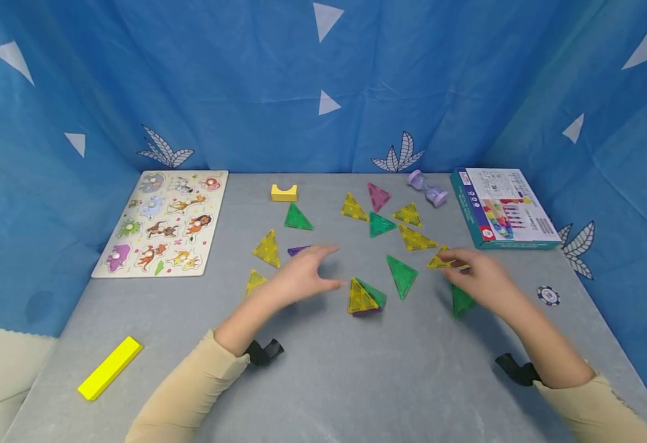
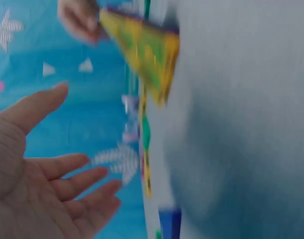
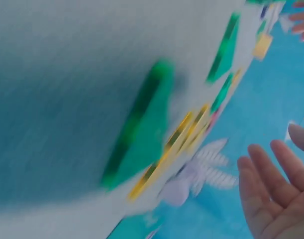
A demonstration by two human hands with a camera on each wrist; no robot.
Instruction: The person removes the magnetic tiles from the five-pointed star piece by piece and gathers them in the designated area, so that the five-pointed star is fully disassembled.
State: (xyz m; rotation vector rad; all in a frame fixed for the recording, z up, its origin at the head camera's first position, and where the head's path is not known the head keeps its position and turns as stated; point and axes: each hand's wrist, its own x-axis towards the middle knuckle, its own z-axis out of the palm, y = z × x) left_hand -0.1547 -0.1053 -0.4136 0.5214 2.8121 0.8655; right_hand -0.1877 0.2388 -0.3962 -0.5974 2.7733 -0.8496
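A small pyramid of translucent triangular magnetic tiles point(image 1: 361, 298), with yellow, green and purple sides, stands on the grey table. To its left hovers my left hand point(image 1: 301, 278), thumb and fingers spread and nothing between them; the left wrist view shows the palm point(image 2: 47, 184) bare. My right hand point(image 1: 481, 278) is above the table on the right, over a green triangle tile point(image 1: 462, 301) and partly covering a yellow triangle tile point(image 1: 438, 259). In the right wrist view its fingers point(image 3: 271, 174) are extended, holding nothing. A green tile point(image 1: 402, 276) lies flat between the hands.
More triangle tiles, such as a pink one point(image 1: 378, 196), lie towards the back. An animal peg puzzle point(image 1: 212, 212) is at left, a yellow bar point(image 1: 110, 368) before it. At right are a purple hourglass point(image 1: 427, 188), a box point(image 1: 514, 243) and a poker chip point(image 1: 548, 296).
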